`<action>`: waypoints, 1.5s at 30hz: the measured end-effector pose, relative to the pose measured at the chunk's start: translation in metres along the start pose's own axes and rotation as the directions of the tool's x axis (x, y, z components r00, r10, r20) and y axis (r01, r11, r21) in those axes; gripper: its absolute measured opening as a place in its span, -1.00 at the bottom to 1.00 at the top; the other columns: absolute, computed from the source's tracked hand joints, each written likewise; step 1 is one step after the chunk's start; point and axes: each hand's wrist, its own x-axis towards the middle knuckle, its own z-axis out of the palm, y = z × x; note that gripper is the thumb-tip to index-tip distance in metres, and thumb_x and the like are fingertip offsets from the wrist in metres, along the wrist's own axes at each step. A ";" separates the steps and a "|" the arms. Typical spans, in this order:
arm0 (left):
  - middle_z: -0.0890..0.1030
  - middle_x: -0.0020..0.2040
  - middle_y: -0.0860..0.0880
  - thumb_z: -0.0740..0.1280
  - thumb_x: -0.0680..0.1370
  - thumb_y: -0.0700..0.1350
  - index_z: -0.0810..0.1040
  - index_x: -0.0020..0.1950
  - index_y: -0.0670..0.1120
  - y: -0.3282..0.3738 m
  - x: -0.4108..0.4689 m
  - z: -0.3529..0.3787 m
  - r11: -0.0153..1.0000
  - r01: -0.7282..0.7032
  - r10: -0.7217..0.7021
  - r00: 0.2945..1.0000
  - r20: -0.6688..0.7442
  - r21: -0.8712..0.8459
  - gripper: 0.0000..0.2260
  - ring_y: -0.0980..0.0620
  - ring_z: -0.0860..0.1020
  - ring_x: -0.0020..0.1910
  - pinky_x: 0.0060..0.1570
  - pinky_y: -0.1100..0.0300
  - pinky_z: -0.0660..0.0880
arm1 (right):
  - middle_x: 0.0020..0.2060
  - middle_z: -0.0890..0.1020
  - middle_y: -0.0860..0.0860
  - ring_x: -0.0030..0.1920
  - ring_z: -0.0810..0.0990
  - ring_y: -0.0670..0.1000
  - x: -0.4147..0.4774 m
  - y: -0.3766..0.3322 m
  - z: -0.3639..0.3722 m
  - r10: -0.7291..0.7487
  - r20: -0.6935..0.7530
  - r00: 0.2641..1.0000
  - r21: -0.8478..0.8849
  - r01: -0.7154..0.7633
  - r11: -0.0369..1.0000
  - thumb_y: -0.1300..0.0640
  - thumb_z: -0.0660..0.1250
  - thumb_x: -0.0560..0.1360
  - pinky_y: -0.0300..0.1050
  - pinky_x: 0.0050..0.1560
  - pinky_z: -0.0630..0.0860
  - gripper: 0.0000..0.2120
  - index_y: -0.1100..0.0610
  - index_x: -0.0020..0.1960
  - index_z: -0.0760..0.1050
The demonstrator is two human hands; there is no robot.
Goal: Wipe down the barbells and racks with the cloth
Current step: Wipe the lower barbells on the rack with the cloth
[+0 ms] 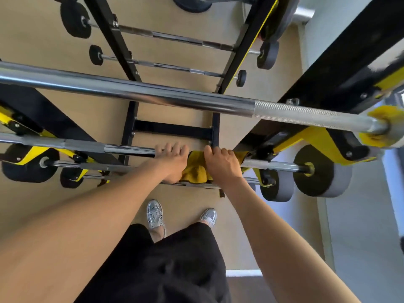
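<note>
Yellow cloth (195,170): crumpled, draped over chrome barbell (109,148), bunched between left hand (172,162) and right hand (223,165). Right hand's fingers curl over its right part; left hand grips bare bar just beside it. Barbell runs across under both hands: knurled stretch left of left hand, black-and-grey plate (321,171) well right of right hand. Thicker barbell (153,95): beyond hands, chrome, knurled toward right end. Rack (317,141): black with yellow brackets, flanking hands both sides.

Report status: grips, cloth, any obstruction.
Left grip curled over barbell beside cloth. Right grip clamps cloth onto same bar. Upper barbell crosses above, clear of both.
</note>
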 end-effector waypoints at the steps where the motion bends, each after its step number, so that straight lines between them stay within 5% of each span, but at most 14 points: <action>1: 0.25 0.37 -0.22 0.31 0.55 -0.23 0.14 0.43 -0.14 -0.001 0.000 0.003 1.000 -0.012 0.012 1.000 -0.023 -0.004 -0.48 -0.29 0.29 0.37 0.36 -0.33 0.26 | -0.01 0.63 0.09 0.00 0.68 0.17 0.008 0.003 -0.005 -0.019 0.051 0.998 0.012 0.019 1.000 0.06 0.31 0.66 0.06 0.00 0.55 -0.71 0.12 0.32 0.36; 5: 0.28 0.27 -0.19 0.39 0.52 -0.20 0.15 0.43 -0.12 -0.004 0.003 0.012 1.000 -0.018 0.019 0.997 -0.077 0.025 -0.42 -0.24 0.33 0.27 0.33 -0.31 0.34 | -0.16 0.62 -0.03 -0.17 0.64 0.02 0.043 0.016 -0.024 -0.045 0.383 0.923 0.188 -0.030 0.982 -0.27 0.39 0.52 -0.02 -0.06 0.62 -0.58 0.08 0.09 0.52; 9: 0.26 0.29 -0.21 0.38 0.56 -0.15 0.14 0.51 -0.14 -0.003 0.004 0.014 0.999 -0.024 0.028 0.995 -0.097 0.037 -0.39 -0.23 0.33 0.27 0.34 -0.32 0.33 | -0.03 0.67 -0.01 -0.04 0.66 0.06 0.068 0.022 -0.028 -0.087 0.725 0.684 0.334 -0.237 0.912 -0.27 0.54 0.40 0.06 0.16 0.62 -0.48 0.02 0.18 0.55; 11: 0.24 0.27 -0.19 0.34 0.55 -0.20 0.15 0.49 -0.13 -0.003 0.005 0.014 1.000 -0.014 0.016 0.996 -0.091 0.019 -0.43 -0.22 0.32 0.25 0.32 -0.31 0.32 | -0.02 0.66 -0.04 -0.06 0.64 0.03 0.068 0.022 -0.023 -0.091 0.648 0.756 0.360 -0.199 0.911 -0.31 0.55 0.38 0.01 0.11 0.62 -0.47 -0.02 0.18 0.54; 14: 0.22 0.22 -0.17 0.32 0.51 -0.26 0.16 0.43 -0.12 -0.002 0.004 0.010 1.000 0.011 -0.010 0.998 -0.069 0.014 -0.45 -0.21 0.29 0.21 0.28 -0.27 0.31 | -0.09 0.61 -0.06 -0.15 0.60 0.02 0.038 0.012 -0.005 -0.062 0.179 0.982 0.277 0.010 0.961 -0.25 0.46 0.49 -0.04 -0.08 0.60 -0.57 -0.02 0.20 0.46; 17: 0.21 0.25 -0.17 0.36 0.51 -0.24 0.13 0.43 -0.10 0.001 0.004 0.008 1.000 0.024 -0.024 0.998 -0.061 0.000 -0.42 -0.21 0.29 0.24 0.26 -0.25 0.30 | -0.03 0.56 0.08 -0.09 0.56 0.15 -0.004 -0.003 0.028 -0.084 -0.226 0.970 0.063 0.100 0.993 -0.11 0.39 0.56 0.08 -0.05 0.53 -0.55 0.11 0.33 0.41; 21: 0.21 0.25 -0.17 0.36 0.53 -0.19 0.11 0.43 -0.11 0.001 0.006 0.007 0.999 0.029 -0.029 0.998 -0.061 0.014 -0.42 -0.22 0.29 0.25 0.26 -0.25 0.30 | -0.10 0.52 0.12 -0.18 0.59 0.16 0.006 0.000 0.019 -0.172 -0.127 0.977 -0.086 0.162 0.983 0.03 0.22 0.70 0.07 -0.16 0.56 -0.67 0.16 0.37 0.26; 26: 0.22 0.22 -0.16 0.32 0.51 -0.23 0.13 0.42 -0.12 0.003 0.004 0.010 0.998 0.055 -0.053 0.996 -0.067 0.029 -0.45 -0.23 0.30 0.26 0.29 -0.26 0.32 | -0.25 0.50 -0.03 -0.33 0.49 0.00 0.031 0.017 -0.016 -0.316 0.171 0.933 0.083 0.306 0.948 -0.14 0.10 0.72 -0.01 -0.22 0.51 -0.73 0.05 0.21 0.32; 30: 0.23 0.37 -0.19 0.35 0.52 -0.20 0.11 0.53 -0.13 0.004 0.002 0.010 0.998 0.060 -0.059 0.996 -0.068 0.018 -0.35 -0.26 0.28 0.37 0.40 -0.30 0.27 | -0.25 0.53 -0.03 -0.27 0.54 -0.03 0.041 0.016 -0.016 -0.097 0.206 0.974 0.374 0.013 0.927 -0.22 -0.04 0.73 -0.01 -0.19 0.49 -0.57 0.00 -0.12 0.39; 32: 0.23 0.34 -0.19 0.34 0.51 -0.21 0.13 0.53 -0.17 0.006 0.001 0.009 0.996 0.069 -0.066 0.996 -0.060 0.048 -0.36 -0.27 0.28 0.35 0.38 -0.30 0.27 | -0.23 0.53 -0.03 -0.22 0.54 0.03 0.048 0.012 -0.012 0.036 0.228 0.973 0.429 -0.134 0.894 -0.21 -0.08 0.73 0.02 -0.15 0.44 -0.54 0.03 -0.08 0.43; 36: 0.21 0.29 -0.16 0.32 0.52 -0.22 0.06 0.51 -0.16 0.007 0.002 0.010 0.997 0.074 -0.072 0.995 -0.074 0.029 -0.36 -0.25 0.28 0.31 0.35 -0.27 0.28 | -0.21 0.55 0.01 -0.22 0.51 0.04 0.055 0.003 -0.014 0.260 0.348 0.901 0.467 -0.407 0.785 0.02 0.06 0.68 0.01 -0.08 0.40 -0.73 0.08 -0.04 0.47; 41: 0.23 0.27 -0.14 0.32 0.46 -0.26 0.11 0.45 -0.09 0.007 0.002 0.010 0.997 0.076 -0.079 0.993 -0.092 -0.029 -0.38 -0.20 0.27 0.27 0.35 -0.22 0.28 | -0.24 0.52 0.01 -0.18 0.55 0.09 0.039 0.001 -0.017 0.600 0.194 0.776 0.639 -0.564 0.523 -0.05 0.05 0.75 0.02 -0.14 0.48 -0.68 0.12 0.00 0.44; 42: 0.23 0.29 -0.15 0.33 0.46 -0.26 0.11 0.46 -0.10 0.008 0.002 0.010 0.996 0.080 -0.082 0.992 -0.092 -0.025 -0.37 -0.20 0.27 0.29 0.35 -0.21 0.28 | -0.21 0.57 0.03 -0.17 0.58 0.12 0.027 0.001 -0.009 0.563 0.082 0.822 0.600 -0.492 0.631 -0.08 0.03 0.74 0.04 -0.13 0.52 -0.64 0.12 0.02 0.47; 45: 0.21 0.36 -0.17 0.35 0.49 -0.22 0.09 0.48 -0.10 0.007 0.002 0.010 0.998 0.068 -0.069 0.993 -0.092 -0.014 -0.35 -0.24 0.26 0.36 0.37 -0.24 0.26 | -0.04 0.60 0.07 -0.05 0.58 0.15 -0.018 0.006 0.023 0.153 -0.216 0.964 0.258 -0.095 0.961 -0.18 0.09 0.69 0.08 0.04 0.50 -0.63 0.06 0.24 0.48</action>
